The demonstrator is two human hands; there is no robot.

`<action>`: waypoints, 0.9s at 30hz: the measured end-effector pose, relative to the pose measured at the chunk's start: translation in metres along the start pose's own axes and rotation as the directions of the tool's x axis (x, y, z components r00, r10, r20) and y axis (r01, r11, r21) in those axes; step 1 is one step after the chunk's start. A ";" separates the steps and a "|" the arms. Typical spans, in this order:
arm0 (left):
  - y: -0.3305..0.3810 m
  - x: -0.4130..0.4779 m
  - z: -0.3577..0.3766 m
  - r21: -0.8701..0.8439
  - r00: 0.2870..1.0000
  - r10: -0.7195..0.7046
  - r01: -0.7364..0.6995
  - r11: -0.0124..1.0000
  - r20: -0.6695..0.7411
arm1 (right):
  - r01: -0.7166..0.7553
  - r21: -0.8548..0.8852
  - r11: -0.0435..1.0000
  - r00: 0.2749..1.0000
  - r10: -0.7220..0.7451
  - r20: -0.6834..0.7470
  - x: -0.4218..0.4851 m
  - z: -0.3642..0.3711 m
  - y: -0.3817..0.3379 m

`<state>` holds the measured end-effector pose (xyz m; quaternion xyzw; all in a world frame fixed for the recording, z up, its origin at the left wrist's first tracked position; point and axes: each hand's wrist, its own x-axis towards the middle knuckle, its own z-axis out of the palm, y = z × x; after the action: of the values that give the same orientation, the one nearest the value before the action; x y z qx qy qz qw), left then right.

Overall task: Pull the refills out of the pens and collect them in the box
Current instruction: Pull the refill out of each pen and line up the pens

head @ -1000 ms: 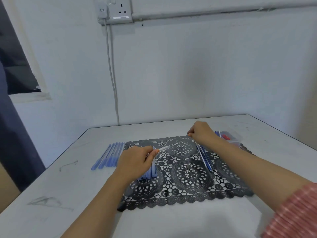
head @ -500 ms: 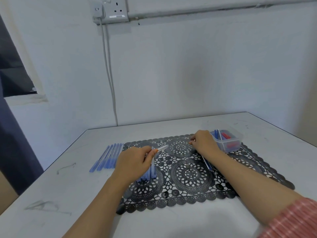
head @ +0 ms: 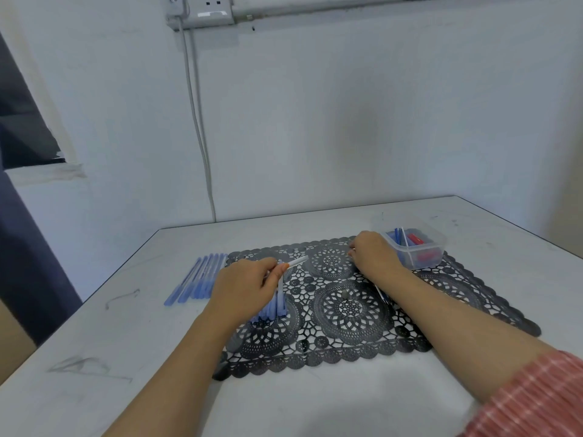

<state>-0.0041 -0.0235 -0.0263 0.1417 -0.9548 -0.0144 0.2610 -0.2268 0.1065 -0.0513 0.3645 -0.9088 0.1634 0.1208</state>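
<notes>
Box (head: 424,247) (clear plastic): blue refills (head: 398,237), red bits (head: 415,239); left fingers (head: 280,270) grip pen (head: 298,262); right fingers (head: 356,251) curled, grasp unclear.

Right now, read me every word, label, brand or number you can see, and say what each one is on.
No text here can be read.
Wall socket: pale strip on its face, too blurred to read.
Blue pens on the table, and the pen that the left hand grips: no print legible.
Clear box: no label visible.
</notes>
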 end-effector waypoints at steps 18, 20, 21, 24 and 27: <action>-0.004 -0.001 0.003 0.005 0.997 0.034 -0.034 0.999 -0.075 | -0.162 0.289 0.944 0.956 0.222 -0.191 0.023 -0.062 0.025; -0.004 0.000 0.006 -0.003 0.995 0.041 -0.041 0.999 -0.094 | -0.259 0.221 0.940 0.953 0.286 -0.100 0.021 -0.067 0.033; -0.004 0.000 0.007 -0.008 0.994 0.041 -0.042 0.999 -0.100 | -0.287 0.163 0.944 0.953 0.299 -0.055 0.020 -0.068 0.036; -0.005 0.000 0.006 -0.010 0.995 0.036 -0.037 0.999 -0.098 | -0.333 0.059 0.941 0.943 0.331 0.042 0.015 -0.067 0.040; -0.005 -0.001 0.005 -0.017 0.994 0.038 -0.040 0.999 -0.105 | -0.323 -0.012 0.946 0.945 0.323 0.045 0.014 -0.062 0.040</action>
<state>-0.0050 -0.0280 -0.0314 0.1209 -0.9422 -0.0111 0.3124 -0.2588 0.1490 0.0015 0.2143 -0.9590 0.1706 0.0723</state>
